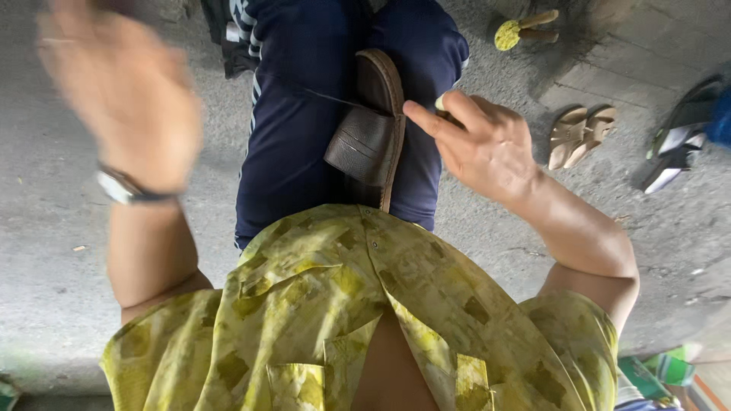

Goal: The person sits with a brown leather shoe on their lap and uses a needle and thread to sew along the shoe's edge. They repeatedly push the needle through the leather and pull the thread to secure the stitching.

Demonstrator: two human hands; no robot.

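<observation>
A brown leather sandal [371,129] stands on edge, wedged between my thighs in dark blue trousers [297,144]. My right hand [483,144] sits just to the right of it. Its forefinger stretches toward the sandal's strap, and its other fingers are closed on a small tool with a pale yellowish end [440,103]. A thin dark thread [335,97] runs from the strap toward the upper left. My left hand [126,91], with a watch [122,189] on the wrist, is raised at the left and blurred. Its back faces me, so its grip is hidden.
On the grey concrete ground to the right lie a pair of tan sandals [580,133] and dark sandals with pale soles [681,144]. A yellow-headed object [524,30] lies at the top. Green items [662,369] sit at the bottom right corner.
</observation>
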